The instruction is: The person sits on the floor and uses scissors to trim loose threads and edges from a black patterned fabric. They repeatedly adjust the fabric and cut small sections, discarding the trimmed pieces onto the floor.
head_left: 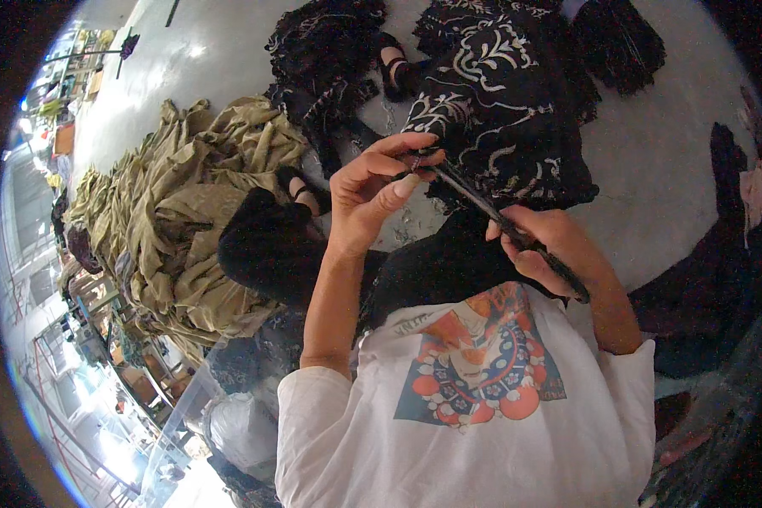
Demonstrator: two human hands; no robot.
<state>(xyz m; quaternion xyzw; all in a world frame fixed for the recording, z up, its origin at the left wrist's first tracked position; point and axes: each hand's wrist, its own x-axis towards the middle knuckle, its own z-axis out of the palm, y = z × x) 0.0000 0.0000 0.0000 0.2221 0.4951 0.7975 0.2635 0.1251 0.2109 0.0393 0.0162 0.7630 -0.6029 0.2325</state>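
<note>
My left hand (372, 182) is raised in front of me, thumb and fingers pinched on a small dark bit of cloth. It looks like part of the black cloth with white embroidery (495, 63), which spreads out beyond my hands; the fingers partly hide the join. Dark-handled scissors (472, 188) slant across from my right hand (546, 241), which is closed around them. Their tips reach the dark bit at my left fingertips. Whether the blades are apart I cannot tell.
A big heap of olive-tan cloth (186, 203) lies on the left. Another black patterned cloth (322, 59) is on the grey floor (212, 42), near feet in black-strapped shoes. A black fringed bundle (622, 46) lies at far right. Dark fabric (694, 288) is on my right.
</note>
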